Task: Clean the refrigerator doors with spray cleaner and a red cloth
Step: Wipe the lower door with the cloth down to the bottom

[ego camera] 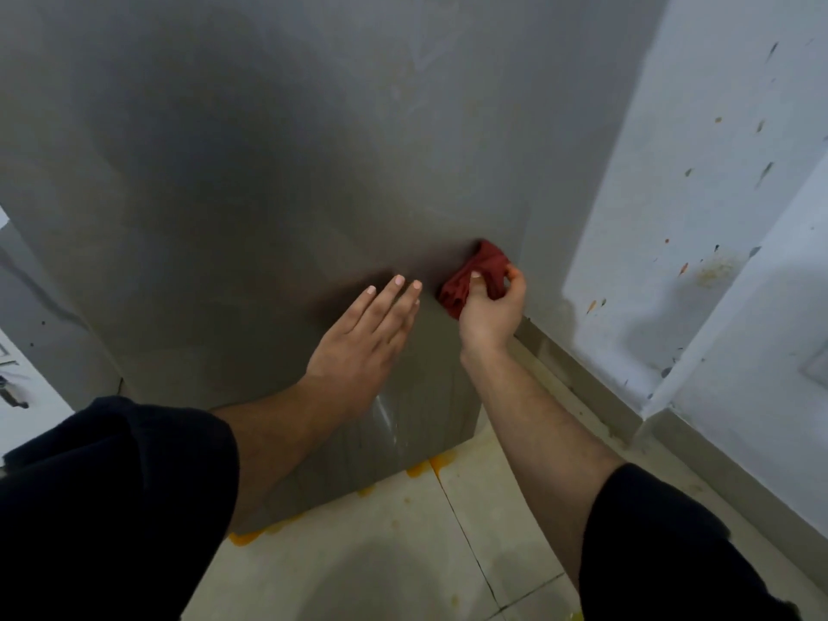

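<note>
Low on the grey refrigerator door (251, 181), near its right edge: right hand (490, 311) grips the bunched red cloth (475, 275), fingers clenched around it, cloth pressed on the door surface. Left hand (363, 338) just beside it, flat on the door, fingers extended, holding nothing. No brand, label or legible writing on the door. Black sleeves on both arms. Spattered white wall (672, 217) to the right. Orange stains on the tile floor (403, 553) at the fridge base.
</note>
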